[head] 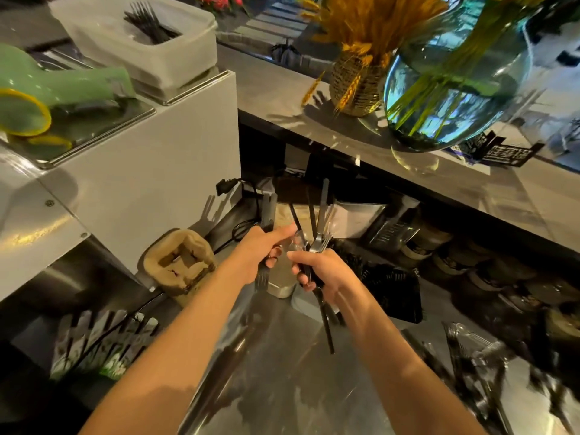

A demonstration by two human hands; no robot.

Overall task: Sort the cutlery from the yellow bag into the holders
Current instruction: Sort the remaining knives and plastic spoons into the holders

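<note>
in the head view both hands meet low over a steel counter [282,372], and the picture is blurred. the left hand [254,255] has its fingers curled tight around a few black forks [269,211]; their handles stick up above the fist and the tines show just below it, pointing down. the right hand [323,271] is also closed, fingers wrapped round a mixed bundle of cutlery [317,246], with fork tines and dark handles fanning up past the thumb and one long black handle hanging down under the palm. the two fists are just beside each other, the bundles almost touching. right behind and below the hands stands a metal cup holder [281,287] with dark handles rising out of it; whether any held piece touches it cannot be told. left of it sits a tan holder [179,262] with square pockets. up on the white cabinet [150,171] a white bin [150,54] holds more black forks, and beside it lies a green bag [69,89] with a yellow rim. on the upper shelf stand a glass vase [452,83] and a woven basket of dried wheat [357,86].
</note>
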